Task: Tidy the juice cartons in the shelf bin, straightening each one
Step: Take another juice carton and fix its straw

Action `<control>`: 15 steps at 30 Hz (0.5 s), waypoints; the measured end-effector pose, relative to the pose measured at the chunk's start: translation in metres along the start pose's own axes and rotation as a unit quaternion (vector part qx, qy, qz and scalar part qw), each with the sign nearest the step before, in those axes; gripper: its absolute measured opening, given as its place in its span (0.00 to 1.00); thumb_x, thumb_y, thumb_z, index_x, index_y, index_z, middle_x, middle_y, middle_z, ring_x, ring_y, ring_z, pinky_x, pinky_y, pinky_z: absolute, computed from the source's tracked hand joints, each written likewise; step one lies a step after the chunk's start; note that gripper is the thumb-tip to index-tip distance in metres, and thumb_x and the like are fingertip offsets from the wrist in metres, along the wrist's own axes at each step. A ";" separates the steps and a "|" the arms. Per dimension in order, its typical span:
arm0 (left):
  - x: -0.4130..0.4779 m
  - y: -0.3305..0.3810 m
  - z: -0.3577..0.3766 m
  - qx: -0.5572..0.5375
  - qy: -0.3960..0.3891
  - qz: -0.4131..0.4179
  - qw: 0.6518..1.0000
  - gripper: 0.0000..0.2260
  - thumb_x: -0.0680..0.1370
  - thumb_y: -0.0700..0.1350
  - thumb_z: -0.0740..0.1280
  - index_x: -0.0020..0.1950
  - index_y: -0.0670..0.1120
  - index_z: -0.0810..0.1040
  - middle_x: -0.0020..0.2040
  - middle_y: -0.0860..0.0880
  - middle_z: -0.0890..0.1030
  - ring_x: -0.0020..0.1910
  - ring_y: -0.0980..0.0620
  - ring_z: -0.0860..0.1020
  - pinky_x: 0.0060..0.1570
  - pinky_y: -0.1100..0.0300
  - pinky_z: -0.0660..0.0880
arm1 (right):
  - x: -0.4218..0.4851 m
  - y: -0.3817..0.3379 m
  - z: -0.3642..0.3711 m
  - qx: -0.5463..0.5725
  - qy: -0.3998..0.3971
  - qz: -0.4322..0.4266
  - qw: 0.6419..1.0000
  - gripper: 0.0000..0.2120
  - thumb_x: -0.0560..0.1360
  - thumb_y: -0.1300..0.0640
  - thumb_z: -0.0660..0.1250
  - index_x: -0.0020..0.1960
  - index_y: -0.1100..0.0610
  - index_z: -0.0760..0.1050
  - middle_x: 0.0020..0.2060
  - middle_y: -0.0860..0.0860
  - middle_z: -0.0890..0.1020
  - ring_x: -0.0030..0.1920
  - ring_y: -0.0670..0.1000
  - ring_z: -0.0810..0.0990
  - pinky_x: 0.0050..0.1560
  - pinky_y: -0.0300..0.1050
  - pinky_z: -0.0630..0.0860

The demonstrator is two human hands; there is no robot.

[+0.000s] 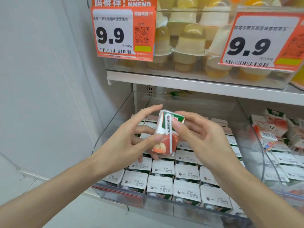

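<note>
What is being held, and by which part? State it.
A carton: the left hand grips its lower left edge, the right hand pinches its upper right edge.

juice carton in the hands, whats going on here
A person holds one juice carton, straw side facing the camera, above the clear shelf bin. The left hand grips its lower part, and the right hand pinches its upper right corner. Below, the other cartons in the bin stand in neat rows, tops up. In the bin to the right, the jumbled cartons lie at odd angles.
</note>
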State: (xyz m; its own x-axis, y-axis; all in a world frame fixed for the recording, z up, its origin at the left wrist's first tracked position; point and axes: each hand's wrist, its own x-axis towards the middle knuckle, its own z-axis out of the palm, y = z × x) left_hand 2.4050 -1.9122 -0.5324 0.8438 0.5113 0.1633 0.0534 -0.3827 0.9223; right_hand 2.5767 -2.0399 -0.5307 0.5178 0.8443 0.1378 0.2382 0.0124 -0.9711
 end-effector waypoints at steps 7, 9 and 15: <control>-0.002 -0.001 0.003 0.065 -0.066 0.014 0.996 0.36 0.73 0.51 0.78 0.77 0.72 0.68 0.60 0.52 0.83 0.45 0.53 0.84 0.45 0.58 0.79 | 0.002 0.000 0.000 0.082 0.025 0.176 0.981 0.14 0.79 0.42 0.72 0.59 0.49 0.83 0.43 0.55 0.90 0.44 0.56 0.90 0.47 0.49 0.84; 0.001 -0.006 0.006 0.088 -0.048 0.033 0.994 0.32 0.74 0.45 0.79 0.74 0.67 0.74 0.62 0.56 0.84 0.50 0.51 0.84 0.50 0.56 0.81 | 0.001 -0.004 0.000 0.083 0.019 0.190 0.978 0.16 0.79 0.43 0.72 0.57 0.53 0.84 0.41 0.58 0.89 0.40 0.57 0.89 0.39 0.43 0.84; 0.004 -0.005 0.005 0.051 0.014 0.030 0.998 0.23 0.78 0.41 0.75 0.70 0.61 0.79 0.59 0.55 0.86 0.48 0.46 0.86 0.58 0.46 0.82 | 0.002 -0.007 0.001 0.086 0.007 0.209 0.974 0.20 0.81 0.41 0.68 0.57 0.58 0.83 0.38 0.59 0.88 0.35 0.54 0.88 0.37 0.41 0.85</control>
State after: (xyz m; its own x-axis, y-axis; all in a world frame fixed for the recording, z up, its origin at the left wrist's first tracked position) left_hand 2.4109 -1.9123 -0.5386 0.8318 0.5060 0.2281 0.0587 -0.4889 0.8704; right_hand 2.5748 -2.0377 -0.5242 0.5507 0.7883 -0.2745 -0.1358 -0.2399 -0.9613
